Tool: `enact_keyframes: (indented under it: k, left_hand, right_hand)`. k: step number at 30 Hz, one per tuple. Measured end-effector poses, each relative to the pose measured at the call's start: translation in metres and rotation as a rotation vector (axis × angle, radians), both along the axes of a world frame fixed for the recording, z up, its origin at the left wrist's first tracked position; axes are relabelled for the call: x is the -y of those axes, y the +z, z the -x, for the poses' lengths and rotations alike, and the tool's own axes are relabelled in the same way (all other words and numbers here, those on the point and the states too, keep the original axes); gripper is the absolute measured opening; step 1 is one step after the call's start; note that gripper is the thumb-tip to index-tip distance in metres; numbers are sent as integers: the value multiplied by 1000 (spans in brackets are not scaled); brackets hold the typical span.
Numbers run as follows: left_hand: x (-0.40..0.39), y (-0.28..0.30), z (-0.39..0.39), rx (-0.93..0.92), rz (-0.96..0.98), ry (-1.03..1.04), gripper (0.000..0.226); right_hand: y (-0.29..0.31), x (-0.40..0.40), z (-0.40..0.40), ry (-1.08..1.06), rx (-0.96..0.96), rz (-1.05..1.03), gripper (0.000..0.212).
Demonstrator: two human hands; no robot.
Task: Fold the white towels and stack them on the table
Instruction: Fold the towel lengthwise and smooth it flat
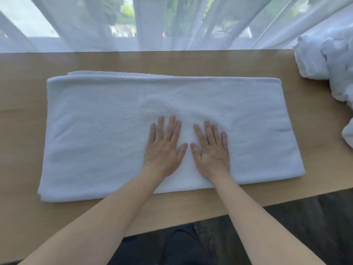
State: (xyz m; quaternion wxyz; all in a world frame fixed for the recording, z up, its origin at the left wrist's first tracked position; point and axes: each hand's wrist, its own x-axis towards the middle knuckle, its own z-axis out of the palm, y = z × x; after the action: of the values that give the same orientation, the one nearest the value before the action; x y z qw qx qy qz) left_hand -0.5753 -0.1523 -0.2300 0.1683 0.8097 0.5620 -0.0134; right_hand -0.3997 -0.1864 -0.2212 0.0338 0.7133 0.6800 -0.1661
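A white towel (99,134), folded into a long rectangle, lies flat across the middle of the wooden table (21,104). A second layer's edge peeks out along its far side. My left hand (165,145) and my right hand (211,148) lie side by side on the towel's centre, palms down, fingers straight and pressing the cloth. A slight ripple shows in the fabric just beyond the fingertips.
A crumpled heap of white towels (332,69) sits at the table's far right corner and hangs past the right edge. Sheer white curtains (172,22) hang right behind the table's far edge. Dark floor (305,222) shows below the near edge.
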Motion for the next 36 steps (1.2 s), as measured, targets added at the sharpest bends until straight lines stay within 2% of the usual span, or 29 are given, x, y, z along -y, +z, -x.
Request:
enact_keyframes:
  k: [7,12,15,22,30,36]
  left_hand:
    - [-45,0,-140,52,-27,-99,70]
    - [-63,1,-197,42,-38,-110,71]
    - [-77,1,-215,28,-41,-103,70]
    - [-111,4,-257,14,-28,-133,69]
    - [-157,5,-313,-5,-35,-167,65]
    - [-152,5,-352,21,-53,-436,61]
  right_hand:
    - [-4,-38,-120,-83,15,-54,60]
    - [-7,-55,-217,-322,61,-50,64]
    - [-9,-64,-247,-470,24,-71,68]
    - [-11,-60,-246,-547,-47,-151,71]
    - [-11,-6,-233,-541,-76,-267,61]
    - [-7,26,-232,-699,-16,-363,49]
